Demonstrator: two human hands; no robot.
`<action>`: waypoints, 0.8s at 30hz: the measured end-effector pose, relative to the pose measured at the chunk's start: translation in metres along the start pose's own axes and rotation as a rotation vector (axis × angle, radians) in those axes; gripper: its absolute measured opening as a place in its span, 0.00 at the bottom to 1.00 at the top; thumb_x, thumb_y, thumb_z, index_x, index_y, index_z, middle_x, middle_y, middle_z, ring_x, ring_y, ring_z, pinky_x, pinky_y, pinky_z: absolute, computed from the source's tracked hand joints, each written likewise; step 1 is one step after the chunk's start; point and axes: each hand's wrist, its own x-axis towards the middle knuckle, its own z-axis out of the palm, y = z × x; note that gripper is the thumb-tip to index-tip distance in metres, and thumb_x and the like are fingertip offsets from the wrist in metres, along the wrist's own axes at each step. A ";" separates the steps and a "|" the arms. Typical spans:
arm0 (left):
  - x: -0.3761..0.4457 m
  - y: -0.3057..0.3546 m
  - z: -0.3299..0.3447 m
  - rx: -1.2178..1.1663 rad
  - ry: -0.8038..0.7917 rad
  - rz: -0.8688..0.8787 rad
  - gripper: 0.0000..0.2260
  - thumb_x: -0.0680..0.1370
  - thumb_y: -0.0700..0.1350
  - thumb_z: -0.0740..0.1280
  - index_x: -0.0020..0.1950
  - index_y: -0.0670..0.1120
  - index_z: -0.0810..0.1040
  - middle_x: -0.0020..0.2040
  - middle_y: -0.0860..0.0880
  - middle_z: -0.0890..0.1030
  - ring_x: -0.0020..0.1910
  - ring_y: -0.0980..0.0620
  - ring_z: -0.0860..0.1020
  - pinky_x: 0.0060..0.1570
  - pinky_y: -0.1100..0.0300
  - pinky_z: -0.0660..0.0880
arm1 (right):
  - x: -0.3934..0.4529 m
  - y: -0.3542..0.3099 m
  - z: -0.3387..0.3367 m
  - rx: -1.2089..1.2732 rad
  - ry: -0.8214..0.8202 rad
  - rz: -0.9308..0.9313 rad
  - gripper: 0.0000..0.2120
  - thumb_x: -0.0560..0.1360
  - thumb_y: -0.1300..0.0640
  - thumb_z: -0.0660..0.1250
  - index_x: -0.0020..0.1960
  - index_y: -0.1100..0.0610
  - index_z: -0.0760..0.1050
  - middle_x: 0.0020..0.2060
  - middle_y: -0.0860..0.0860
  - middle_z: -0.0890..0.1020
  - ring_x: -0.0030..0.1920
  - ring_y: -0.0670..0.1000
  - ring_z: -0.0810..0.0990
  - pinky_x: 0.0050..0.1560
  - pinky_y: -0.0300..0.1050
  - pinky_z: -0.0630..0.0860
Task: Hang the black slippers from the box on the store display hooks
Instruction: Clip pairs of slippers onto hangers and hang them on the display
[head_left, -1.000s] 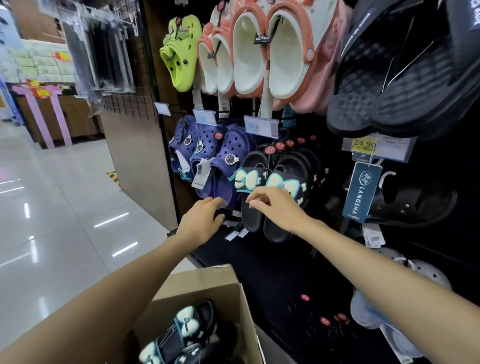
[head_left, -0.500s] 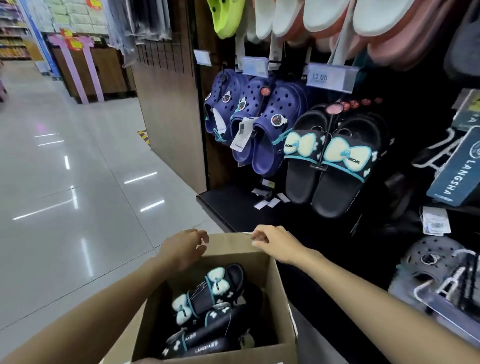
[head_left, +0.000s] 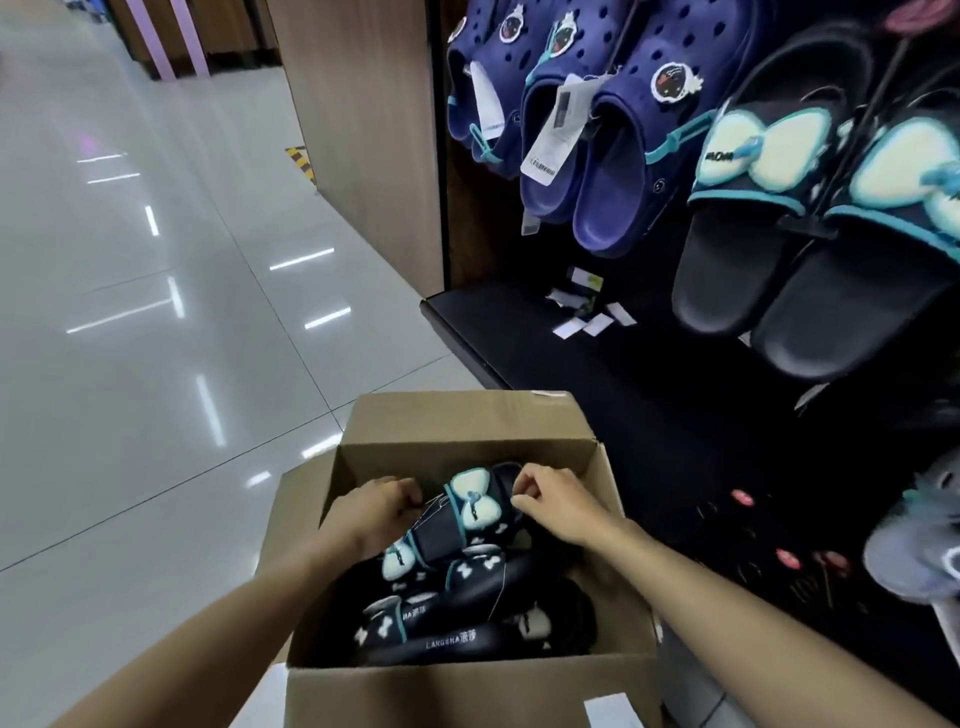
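Floor: glossy pale tiled floor (head_left: 156, 312) spreads out to my left, with streaks of reflected light on it.
Display: dark store display wall (head_left: 649, 415) rises on my right, its black base shelf near the box.
Box: open brown cardboard box (head_left: 467, 686) stands below me, flaps folded out, just beside the display base.
Hung pair: black slide slippers with pale mint bows and teal trim (head_left: 810, 249) hang on the display, toes down, touching side by side.
Clogs: navy blue perforated clogs with round badges (head_left: 613, 156) hang just left of them, white paper tags dangling.
Boxed slippers: more black bow slippers (head_left: 447, 639) lie stacked inside the box.
Top slipper: one black bow slipper (head_left: 467, 512) lies uppermost, between my hands.
Left hand: my left hand (head_left: 382, 512) is curled at its left end; what the fingers hold is hidden.
Right hand: my right hand (head_left: 558, 501) pinches its right edge with bent fingers.
Tags: small white paper slips (head_left: 587, 322) lie scattered on the base shelf.
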 end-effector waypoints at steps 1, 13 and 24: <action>0.002 -0.004 0.007 -0.016 -0.011 -0.021 0.10 0.79 0.54 0.62 0.59 0.55 0.75 0.57 0.52 0.77 0.58 0.48 0.77 0.54 0.53 0.76 | 0.005 0.002 0.008 0.005 0.009 0.013 0.04 0.77 0.50 0.67 0.50 0.50 0.76 0.48 0.48 0.84 0.51 0.52 0.81 0.55 0.50 0.78; 0.029 -0.024 0.082 -0.201 -0.119 -0.336 0.28 0.81 0.59 0.60 0.76 0.47 0.59 0.67 0.38 0.67 0.62 0.36 0.74 0.59 0.49 0.72 | 0.037 0.009 0.059 0.046 0.110 0.064 0.20 0.77 0.43 0.67 0.62 0.55 0.74 0.58 0.52 0.80 0.59 0.54 0.77 0.57 0.50 0.75; 0.033 -0.037 0.110 -0.983 -0.006 -0.615 0.38 0.67 0.57 0.78 0.69 0.44 0.66 0.60 0.42 0.78 0.59 0.42 0.77 0.63 0.48 0.74 | 0.039 0.005 0.064 0.149 0.058 0.140 0.20 0.74 0.39 0.69 0.54 0.54 0.72 0.50 0.52 0.81 0.51 0.56 0.80 0.48 0.48 0.74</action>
